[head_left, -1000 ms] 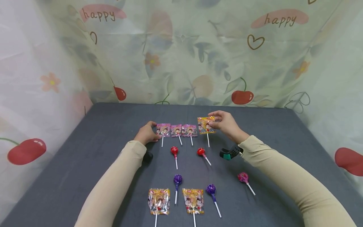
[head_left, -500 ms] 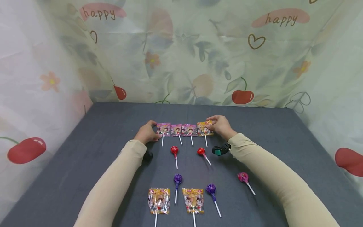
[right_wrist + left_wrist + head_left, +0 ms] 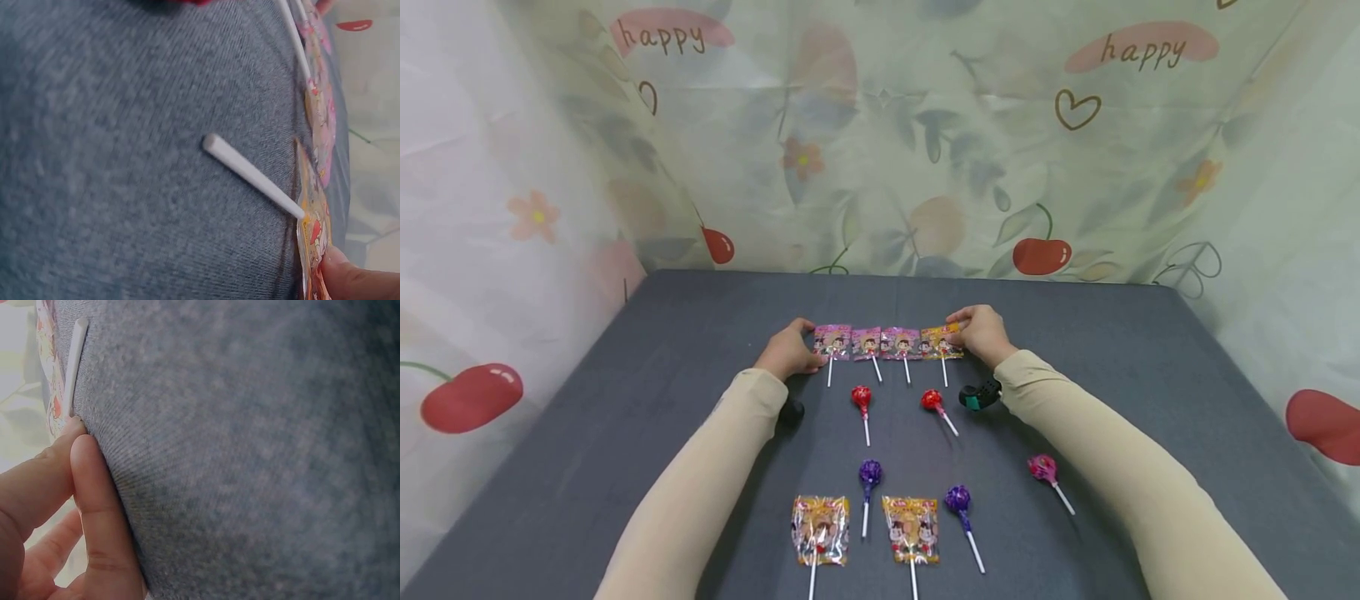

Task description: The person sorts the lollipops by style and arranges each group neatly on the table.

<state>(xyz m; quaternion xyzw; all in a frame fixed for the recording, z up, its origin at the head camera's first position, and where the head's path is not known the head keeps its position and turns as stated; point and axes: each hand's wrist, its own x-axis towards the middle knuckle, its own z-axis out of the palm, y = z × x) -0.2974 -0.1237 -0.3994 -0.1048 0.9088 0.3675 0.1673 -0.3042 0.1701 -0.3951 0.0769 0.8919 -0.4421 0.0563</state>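
Note:
Four flat-bag lollipops lie edge to edge in a row on the far part of the dark grey table. At its left end, my left hand [image 3: 789, 350] grips the side of a pink-bagged lollipop [image 3: 838, 340], thumb and finger at its corners; its white stick [image 3: 75, 365] shows beyond the thumb in the left wrist view. Two more pink-bagged lollipops [image 3: 866, 342] continue the row. On the right, my right hand [image 3: 987, 337] pinches the edge of a yellow-bagged lollipop [image 3: 937, 339]. That bag lies near the table in the right wrist view, its stick [image 3: 253, 174] pointing toward me.
Below the row lie two red ball lollipops [image 3: 862, 397]. Nearer are two purple ones [image 3: 870, 473] and a pink one [image 3: 1042, 468] at right. Two yellow-bagged lollipops [image 3: 820, 527] lie at the front. A patterned curtain [image 3: 880, 167] hangs behind the table [image 3: 700, 400].
My right hand has moved left and down with the yellow-bagged lollipop, bringing it from above and right into line beside the pink bags. My left hand has stayed in place.

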